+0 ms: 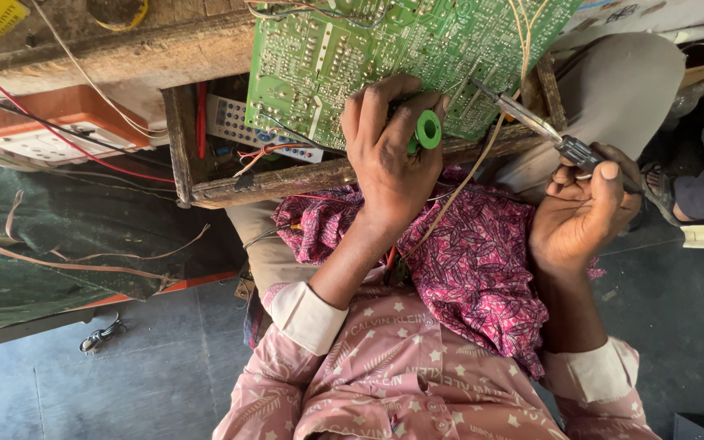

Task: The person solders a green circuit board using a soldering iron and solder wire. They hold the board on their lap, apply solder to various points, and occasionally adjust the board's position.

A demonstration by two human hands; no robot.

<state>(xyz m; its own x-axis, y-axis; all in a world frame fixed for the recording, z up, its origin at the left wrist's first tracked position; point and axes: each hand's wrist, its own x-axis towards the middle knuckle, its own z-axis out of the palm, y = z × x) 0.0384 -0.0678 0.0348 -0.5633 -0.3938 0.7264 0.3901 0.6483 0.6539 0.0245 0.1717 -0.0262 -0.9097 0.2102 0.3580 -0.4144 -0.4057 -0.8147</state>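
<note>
Circuit board [344, 49] under L hand [389, 155]

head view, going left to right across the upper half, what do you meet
orange and white box → open wooden drawer → left hand gripping a green round-ended tool → thin metal soldering iron → right hand

daylight, soft and even, no hard glare. brightest area: upper right, on the green circuit board [385, 49] and pale cloth nearby. dim zones: drawer recess under the wooden bench edge [124, 53] and dark floor [124, 383] at lower left. soft shadow under the left hand [389, 155] and right hand [584, 212]. focus sharp at centre; slight wide-angle stretch twd edges. no motion blur.
</note>
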